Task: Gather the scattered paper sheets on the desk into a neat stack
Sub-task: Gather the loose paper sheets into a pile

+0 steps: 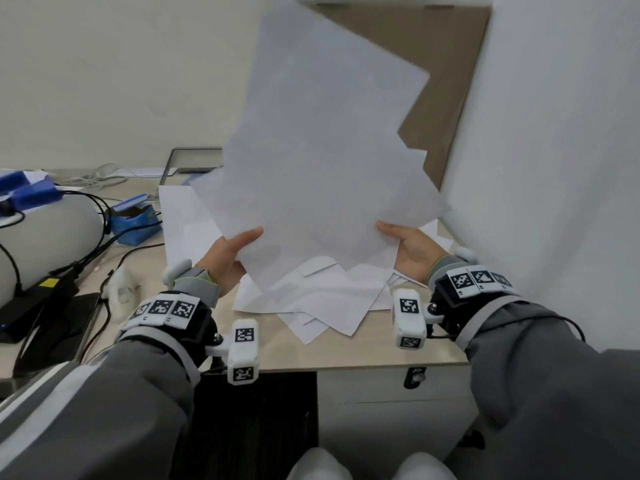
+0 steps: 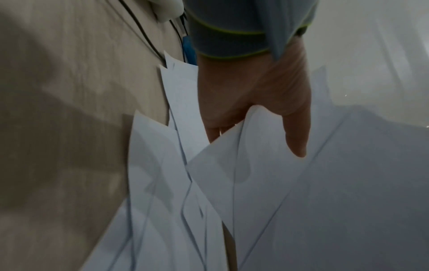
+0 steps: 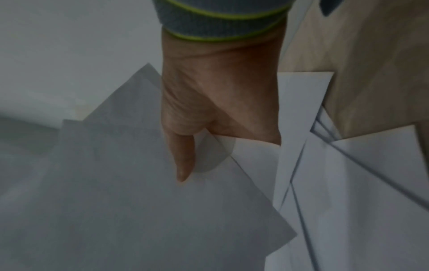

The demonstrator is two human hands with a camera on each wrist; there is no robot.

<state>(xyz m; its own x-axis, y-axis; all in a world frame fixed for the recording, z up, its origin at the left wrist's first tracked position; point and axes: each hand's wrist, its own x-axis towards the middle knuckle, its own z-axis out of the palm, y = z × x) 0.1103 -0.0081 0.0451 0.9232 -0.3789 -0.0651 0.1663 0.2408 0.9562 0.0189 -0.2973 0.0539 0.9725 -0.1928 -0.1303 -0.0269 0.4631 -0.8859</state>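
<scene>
Both my hands, left point(image 1: 227, 258) and right point(image 1: 414, 252), pinch the crooked sheets point(image 1: 322, 150) between fingers and thumbs, and loose ones could slip out onto the surface point(image 1: 346, 355) below.

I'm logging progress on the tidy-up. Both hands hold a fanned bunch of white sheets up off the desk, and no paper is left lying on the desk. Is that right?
Not quite. Both the left hand and right hand do hold the fanned bunch of sheets up, but the head view shows more loose sheets still lying crisscrossed on the desk beneath them.
</scene>
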